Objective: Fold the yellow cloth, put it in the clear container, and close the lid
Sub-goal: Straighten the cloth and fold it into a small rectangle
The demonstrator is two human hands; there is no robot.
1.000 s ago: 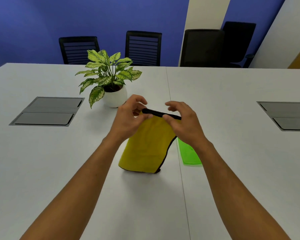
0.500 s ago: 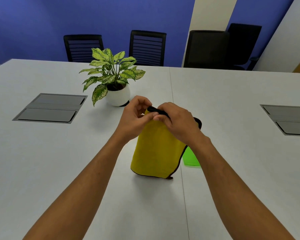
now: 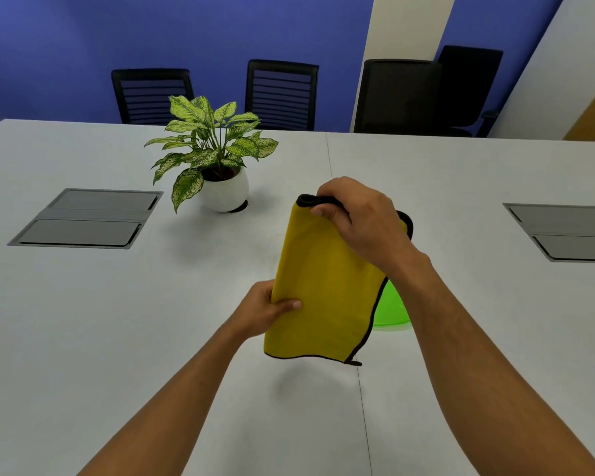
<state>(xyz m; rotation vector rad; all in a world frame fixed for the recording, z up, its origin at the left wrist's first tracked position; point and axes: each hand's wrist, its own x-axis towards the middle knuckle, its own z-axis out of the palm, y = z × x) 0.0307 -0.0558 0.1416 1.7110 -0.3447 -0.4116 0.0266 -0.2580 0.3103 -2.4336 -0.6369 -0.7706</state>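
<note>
The left hand [image 3: 267, 312] pinches the lower left edge of the yellow cloth [image 3: 323, 286], thumb pressed on the near face and fingers hidden behind it. From that grip the cloth runs up and slightly right to its black-trimmed top edge, where the right hand [image 3: 361, 221] is closed over it, pinching the top hem. The cloth hangs in the air above the table [image 3: 117, 338], its long axis near vertical, top tipped away from the person, bottom hem free just below the left grip. Right of and behind the cloth, below the right wrist, a green piece [image 3: 390, 310] shows, probably the container's lid; the clear container itself I cannot make out. The next fold likely brings the lower grip up toward the upper one.
</note>
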